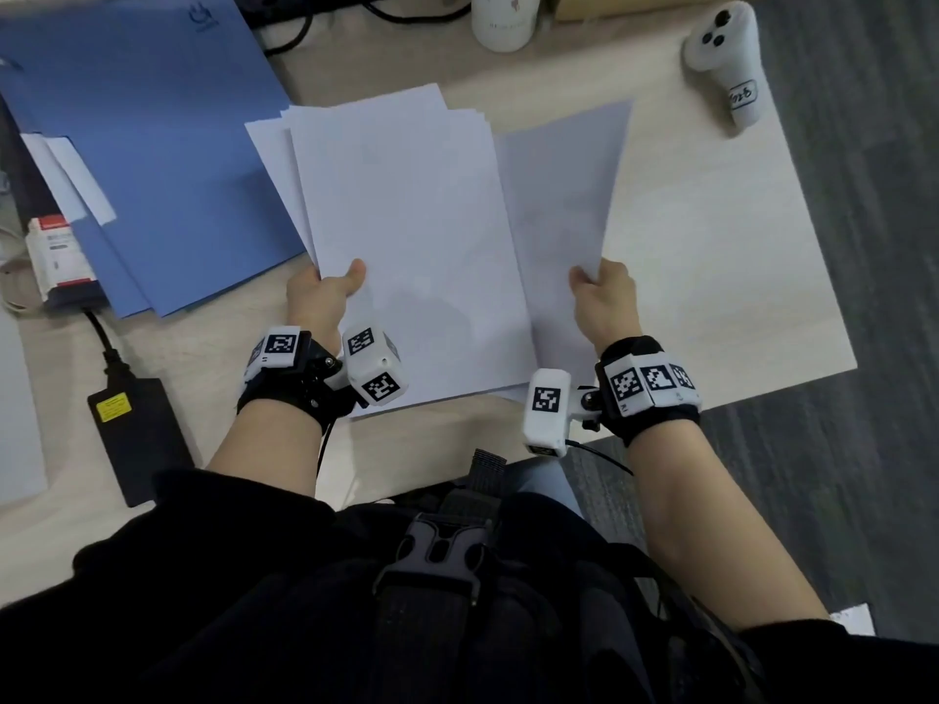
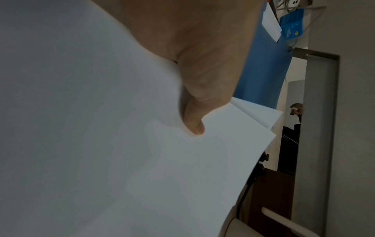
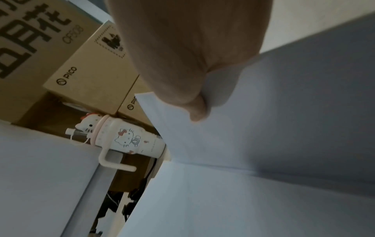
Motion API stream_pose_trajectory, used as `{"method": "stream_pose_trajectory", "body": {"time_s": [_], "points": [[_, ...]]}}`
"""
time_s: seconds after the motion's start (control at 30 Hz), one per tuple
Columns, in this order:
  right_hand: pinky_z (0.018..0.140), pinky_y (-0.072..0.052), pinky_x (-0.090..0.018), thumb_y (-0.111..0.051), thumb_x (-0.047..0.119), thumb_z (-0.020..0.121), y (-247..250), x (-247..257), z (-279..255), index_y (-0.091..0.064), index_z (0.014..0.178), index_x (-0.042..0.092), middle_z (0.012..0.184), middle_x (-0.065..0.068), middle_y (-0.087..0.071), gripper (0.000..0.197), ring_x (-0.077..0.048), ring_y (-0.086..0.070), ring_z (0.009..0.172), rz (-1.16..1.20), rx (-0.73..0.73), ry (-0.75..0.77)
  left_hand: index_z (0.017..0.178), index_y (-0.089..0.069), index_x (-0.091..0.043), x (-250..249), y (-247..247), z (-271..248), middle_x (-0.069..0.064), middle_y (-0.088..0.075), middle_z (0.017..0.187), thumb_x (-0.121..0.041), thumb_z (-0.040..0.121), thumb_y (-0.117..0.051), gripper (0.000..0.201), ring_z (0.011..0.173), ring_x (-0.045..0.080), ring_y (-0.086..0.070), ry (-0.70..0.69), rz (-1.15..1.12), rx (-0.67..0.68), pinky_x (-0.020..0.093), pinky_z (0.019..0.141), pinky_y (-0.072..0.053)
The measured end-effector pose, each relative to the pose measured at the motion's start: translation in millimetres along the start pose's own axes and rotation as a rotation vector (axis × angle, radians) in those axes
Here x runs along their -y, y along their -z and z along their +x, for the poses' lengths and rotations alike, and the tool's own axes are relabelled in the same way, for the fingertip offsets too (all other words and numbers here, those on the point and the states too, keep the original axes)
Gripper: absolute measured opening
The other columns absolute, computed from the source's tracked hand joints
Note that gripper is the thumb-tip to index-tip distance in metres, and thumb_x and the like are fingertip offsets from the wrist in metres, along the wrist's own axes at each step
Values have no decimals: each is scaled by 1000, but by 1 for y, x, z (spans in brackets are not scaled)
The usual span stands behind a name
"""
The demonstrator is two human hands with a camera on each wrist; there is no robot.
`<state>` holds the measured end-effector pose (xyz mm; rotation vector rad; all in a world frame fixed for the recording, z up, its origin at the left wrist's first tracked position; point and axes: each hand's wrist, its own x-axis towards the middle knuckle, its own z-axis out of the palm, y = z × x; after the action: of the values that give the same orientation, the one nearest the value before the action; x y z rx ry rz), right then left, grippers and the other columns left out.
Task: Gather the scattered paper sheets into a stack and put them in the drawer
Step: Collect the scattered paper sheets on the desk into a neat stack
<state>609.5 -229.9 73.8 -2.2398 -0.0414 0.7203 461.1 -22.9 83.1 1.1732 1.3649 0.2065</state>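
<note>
A loose stack of several white paper sheets [image 1: 406,236] is fanned out over the middle of the desk. My left hand [image 1: 325,292] pinches its near left edge, thumb on top; the left wrist view shows the thumb pressing into the sheets [image 2: 142,160]. My right hand [image 1: 602,297] pinches the near corner of a single greyer sheet [image 1: 564,195], raised and tilted beside the stack; in the right wrist view the thumb lies on that sheet [image 3: 284,112]. No drawer is in view.
Blue folders [image 1: 142,144] lie at the left, with a black power adapter [image 1: 137,424] and cable in front of them. A white controller [image 1: 726,53] and a white mug [image 1: 503,17] stand at the back. The desk's right edge [image 1: 813,236] drops to grey floor.
</note>
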Motion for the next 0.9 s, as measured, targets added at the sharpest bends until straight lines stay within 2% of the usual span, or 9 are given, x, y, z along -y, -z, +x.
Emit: {"method": "stream_pose_trajectory", "body": {"time_s": [0.07, 0.17, 0.3, 0.4, 0.5, 0.57, 0.7, 0.8, 0.9], "points": [[75, -39, -29, -44, 9, 97, 8, 0, -1, -60, 112, -7, 106, -19, -62, 27, -30, -57, 95, 10, -108, -5, 118, -60, -4, -2, 3, -3, 5, -67, 108, -14, 89, -62, 31, 84, 15, -64, -28, -33, 7, 11, 50, -48], [83, -40, -36, -42, 10, 98, 23, 8, -5, -60, 113, -5, 114, -26, -62, 28, -39, -56, 106, -34, -339, 35, 120, -57, -3, -9, 9, -9, -5, -65, 93, -10, 91, -59, 31, 68, -2, -64, -84, -109, 47, 9, 51, -48], [72, -32, -30, -39, 7, 97, 40, 30, -11, -61, 118, -1, 109, -25, -65, 31, -38, -57, 98, 18, -571, 208, 120, -57, -3, -26, 18, -18, -8, -65, 91, -9, 90, -60, 31, 64, -6, -65, -192, -134, 66, 10, 55, -50], [66, -30, -22, -42, 7, 92, 43, 45, -9, -63, 96, -3, 83, -15, -66, 24, -21, -51, 76, 143, -430, 346, 111, -60, -6, -40, 21, -27, -10, -70, 82, -7, 89, -61, 22, 65, -3, -67, -247, -125, 116, 12, 56, -51], [66, -40, -24, -47, 10, 85, 49, 61, -13, -57, 76, 5, 70, 1, -56, 14, -10, -49, 69, 500, -223, 296, 93, -62, -14, -52, 23, -39, -14, -72, 68, -4, 89, -59, 11, 63, 1, -68, -308, -114, 216, 16, 57, -53], [64, -49, -23, -51, 3, 89, 57, 69, -15, -60, 75, 9, 68, 4, -64, 18, -10, -59, 64, 663, -81, 242, 89, -61, -14, -59, 25, -45, -13, -71, 66, -2, 89, -57, 13, 61, 1, -67, -354, -105, 300, 16, 57, -52], [69, -54, -26, -51, 0, 91, 72, 79, -21, -65, 83, 8, 72, 3, -73, 18, -14, -68, 70, 736, 123, 218, 75, -67, -16, -68, 26, -57, -12, -69, 57, -2, 83, -64, 17, 53, -1, -63, -401, -44, 364, 14, 52, -50], [72, -55, -26, -51, 0, 90, 78, 78, -17, -66, 85, 8, 73, 2, -73, 18, -15, -68, 70, 795, 144, 192, 63, -75, -18, -66, 26, -68, -7, -70, 60, 2, 83, -60, 32, 54, 5, -66, -373, -99, 427, 16, 51, -51], [59, -51, -19, -48, -7, 85, 83, 77, -20, -65, 74, 10, 62, 5, -70, 26, -9, -66, 58, 762, 116, 197, 62, -75, -17, -64, 24, -80, -4, -71, 60, 4, 80, -59, 32, 54, 9, -67, -357, -181, 497, 18, 48, -51]]}}
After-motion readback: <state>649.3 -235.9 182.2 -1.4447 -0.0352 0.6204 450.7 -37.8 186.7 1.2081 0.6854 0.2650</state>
